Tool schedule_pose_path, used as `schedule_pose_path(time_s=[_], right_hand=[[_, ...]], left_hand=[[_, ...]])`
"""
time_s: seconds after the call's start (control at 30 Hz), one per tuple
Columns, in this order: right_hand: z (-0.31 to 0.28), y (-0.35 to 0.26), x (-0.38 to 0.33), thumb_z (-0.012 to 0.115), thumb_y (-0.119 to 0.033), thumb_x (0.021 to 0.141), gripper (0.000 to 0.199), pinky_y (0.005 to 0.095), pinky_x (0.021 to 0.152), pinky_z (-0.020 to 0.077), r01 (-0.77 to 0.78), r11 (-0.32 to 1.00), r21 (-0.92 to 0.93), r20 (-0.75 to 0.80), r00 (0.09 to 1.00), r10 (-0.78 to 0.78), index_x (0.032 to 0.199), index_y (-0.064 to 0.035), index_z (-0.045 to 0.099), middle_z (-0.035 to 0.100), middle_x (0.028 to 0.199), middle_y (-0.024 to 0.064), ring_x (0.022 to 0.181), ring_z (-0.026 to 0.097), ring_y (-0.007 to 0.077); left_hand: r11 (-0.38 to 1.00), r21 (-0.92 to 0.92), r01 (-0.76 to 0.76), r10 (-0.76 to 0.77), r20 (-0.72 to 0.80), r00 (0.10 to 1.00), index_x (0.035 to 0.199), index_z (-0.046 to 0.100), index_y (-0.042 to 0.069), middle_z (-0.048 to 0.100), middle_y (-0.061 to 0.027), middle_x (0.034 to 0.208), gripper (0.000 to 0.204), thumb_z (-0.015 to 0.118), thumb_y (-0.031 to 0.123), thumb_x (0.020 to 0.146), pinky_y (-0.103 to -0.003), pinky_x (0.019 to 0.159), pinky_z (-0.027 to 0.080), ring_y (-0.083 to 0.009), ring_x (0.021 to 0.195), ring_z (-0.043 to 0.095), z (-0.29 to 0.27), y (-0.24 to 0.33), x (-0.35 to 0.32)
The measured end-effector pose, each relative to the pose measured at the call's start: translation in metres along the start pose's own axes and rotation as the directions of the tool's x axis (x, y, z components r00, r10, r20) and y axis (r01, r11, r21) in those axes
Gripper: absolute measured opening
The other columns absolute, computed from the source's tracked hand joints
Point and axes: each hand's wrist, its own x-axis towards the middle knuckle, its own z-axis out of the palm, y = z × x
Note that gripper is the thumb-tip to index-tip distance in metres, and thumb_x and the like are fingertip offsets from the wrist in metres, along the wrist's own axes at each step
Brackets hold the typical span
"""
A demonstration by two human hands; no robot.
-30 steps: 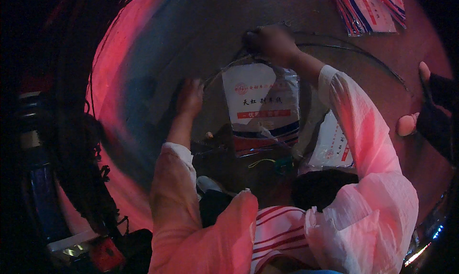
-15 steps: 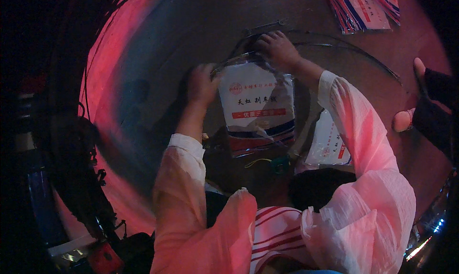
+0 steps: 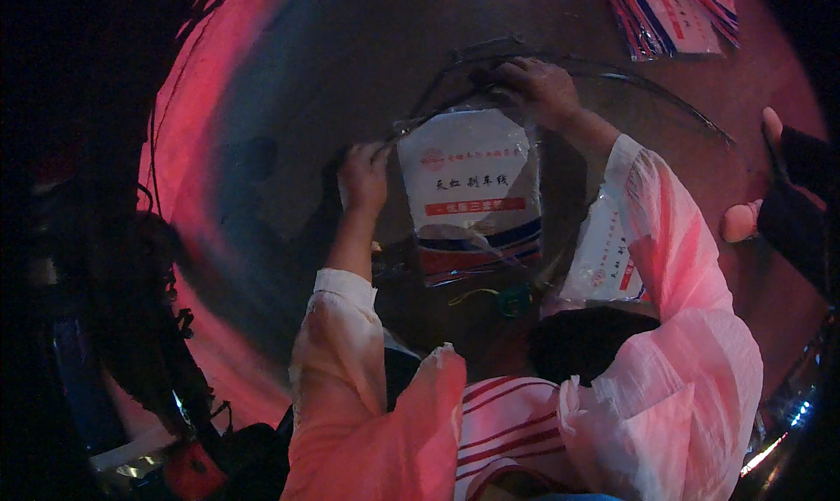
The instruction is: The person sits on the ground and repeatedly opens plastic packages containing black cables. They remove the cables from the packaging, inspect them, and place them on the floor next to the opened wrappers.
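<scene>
A white plastic packet (image 3: 477,173) with red and dark blue bands lies flat on the floor in front of me. Along its far edge runs a thin dark cable (image 3: 430,116). My left hand (image 3: 363,179) is beside the packet's far left corner, its fingers pinched on the cable's near end. Above the far right corner, my right hand (image 3: 541,88) curls its fingers over the black cables. Those cables reach on to the right, in a long curved bundle (image 3: 669,94). Shadow hides the exact grip of the right fingertips.
A second packet (image 3: 595,256) lies under my right forearm. Near my knees sits a dark green tape measure (image 3: 514,301) with a yellowish loop. More packets (image 3: 674,15) lie at the far right. Another person's foot (image 3: 740,221) is at the right; dark machinery (image 3: 131,265) stands left.
My right hand has shifted to the right along the cables. My left hand has moved slightly down and left, its fingers now at the packet's corner.
</scene>
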Motion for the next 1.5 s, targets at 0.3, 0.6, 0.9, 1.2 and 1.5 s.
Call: schedule_pose_path(time_s=[0.3, 0.6, 0.9, 1.2, 1.5], right_hand=[[0.003, 0.027, 0.001, 0.058, -0.026, 0.081, 0.025, 0.0416, 0.074, 0.0468, 0.010, 0.999, 0.048, -0.210, 0.978, 0.000, 0.103, -0.0144, 0.059, 0.057, 0.102, 0.0121, 0.092, 0.056, 0.0333], [0.018, 0.022, 0.020, 0.054, -0.034, 0.083, 0.043, 0.0401, 0.086, 0.0438, 0.060, 0.997, -0.057, -0.059, 0.996, -0.063, 0.125, -0.0238, 0.050, 0.048, 0.125, 0.0087, 0.109, 0.049, 0.0305], [0.075, -0.013, 0.076, 0.056, -0.032, 0.076, 0.031, 0.0409, 0.085, 0.0416, 0.327, 0.923, -0.202, -0.137, 0.924, -0.357, 0.104, -0.0188, 0.060, 0.053, 0.116, 0.0063, 0.104, 0.050, 0.0260], [0.083, -0.037, 0.092, 0.064, -0.030, 0.066, 0.035, 0.0382, 0.079, 0.0462, 0.291, 0.953, -0.082, -0.138, 0.944, -0.300, 0.094, -0.0086, 0.061, 0.057, 0.103, 0.0094, 0.097, 0.053, 0.0259], [0.097, -0.045, 0.095, 0.059, -0.022, 0.071, 0.021, 0.0374, 0.077, 0.0489, 0.264, 0.964, -0.023, -0.172, 0.949, -0.263, 0.086, -0.0073, 0.063, 0.059, 0.097, 0.0098, 0.091, 0.056, 0.0271]], left_hand=[[0.988, 0.109, -0.114, 0.124, -0.093, 0.988, 0.096, 0.066, 0.008, 0.060, -0.0162, 0.097, 0.021, 0.064, 0.011, 0.075, -0.040, 0.082, 0.045, -0.0327, 0.094, 0.056, 0.025, 0.005, 0.021], [0.947, 0.285, -0.149, 0.135, 0.068, 0.989, 0.095, 0.061, 0.004, 0.059, -0.0158, 0.100, 0.019, 0.061, 0.010, 0.076, -0.039, 0.082, 0.046, -0.0329, 0.096, 0.055, 0.025, 0.013, 0.032], [0.948, 0.303, -0.097, 0.076, 0.081, 0.994, 0.097, 0.061, -0.001, 0.060, -0.0200, 0.096, 0.022, 0.057, 0.014, 0.082, -0.043, 0.079, 0.045, -0.0354, 0.093, 0.056, 0.014, -0.002, 0.040], [0.909, 0.340, -0.241, 0.224, 0.090, 0.971, 0.095, 0.060, -0.002, 0.059, -0.0208, 0.093, 0.022, 0.055, 0.017, 0.085, -0.042, 0.076, 0.045, -0.0363, 0.088, 0.056, 0.001, -0.029, 0.048], [0.973, 0.127, -0.194, 0.192, 0.033, 0.981, 0.099, 0.059, -0.001, 0.059, -0.0201, 0.099, 0.020, 0.056, 0.006, 0.080, -0.043, 0.079, 0.045, -0.0358, 0.091, 0.057, 0.011, -0.083, 0.052]])
